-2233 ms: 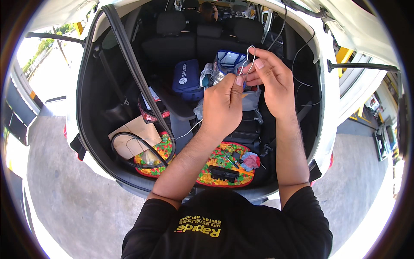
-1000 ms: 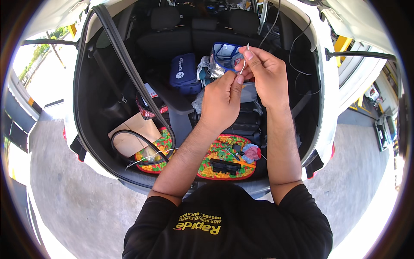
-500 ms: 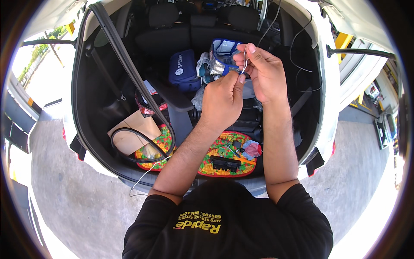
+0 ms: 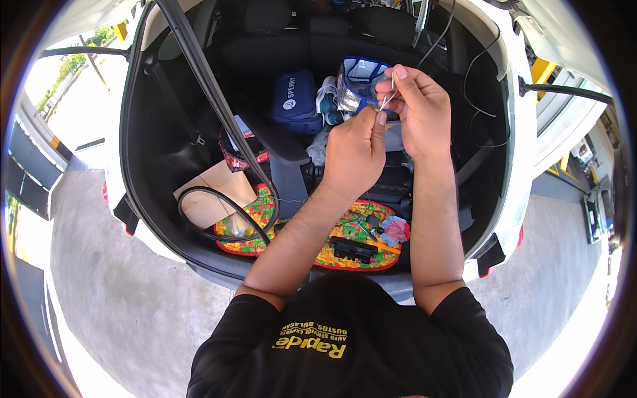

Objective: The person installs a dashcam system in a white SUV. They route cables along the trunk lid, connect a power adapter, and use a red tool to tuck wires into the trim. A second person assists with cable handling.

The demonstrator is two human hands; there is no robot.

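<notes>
My left hand (image 4: 357,149) is closed in a pinch on a thin white wire (image 4: 392,84), its thumb and bent index finger pressed together. Just to the right and slightly higher, my right hand (image 4: 424,116) grips the same wire between thumb and fingers, the other fingers curled. A small bend of the wire shows between the two hands; its ends are hidden or too fine to follow. Both hands are raised over the open cargo area of a car. Behind the fingers is a clear pouch with blue trim (image 4: 355,83).
A loose black rubber door seal (image 4: 212,99) hangs down the left and coils over brown paper (image 4: 212,196). A colourful patterned mat (image 4: 345,259) bears a black plastic part (image 4: 352,250). Further in lies a blue bag (image 4: 296,106). Dark wires (image 4: 466,73) dangle on the right.
The view has shifted a little, moving the scene rightward. Both hands keep hold of the wire, whose bend has changed shape. A white cord over the bumper at lower left no longer shows.
</notes>
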